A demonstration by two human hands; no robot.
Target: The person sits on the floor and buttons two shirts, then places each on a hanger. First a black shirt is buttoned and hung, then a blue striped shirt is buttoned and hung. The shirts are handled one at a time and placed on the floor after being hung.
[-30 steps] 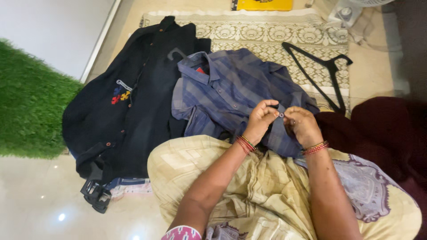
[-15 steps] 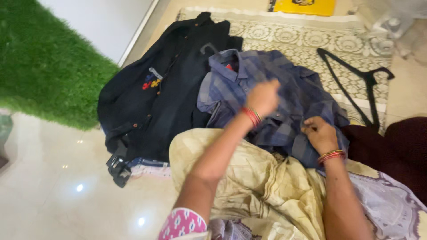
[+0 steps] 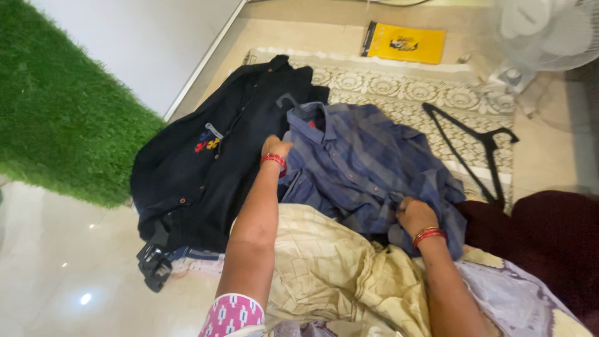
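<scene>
The left hand [image 3: 274, 148] has left the button placket and now reaches up to the blue plaid shirt [image 3: 368, 168] near its collar, fingers hidden, grip unclear. The right hand [image 3: 415, 214] still pinches the lower hem. Buttoning looks paused for straightening. The shirt lies mid-frame, collar pointing upper left, long axis diagonal toward lower right.

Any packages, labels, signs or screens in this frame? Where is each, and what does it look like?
Yellow flat package: floor beyond the patterned mat, rectangular, dark mark at its centre.
Embroidered patch: chest of the dark jacket, small red, blue and yellow shapes.
Red neck label: inside the blue checked shirt's collar.
No screens or signs.
</scene>
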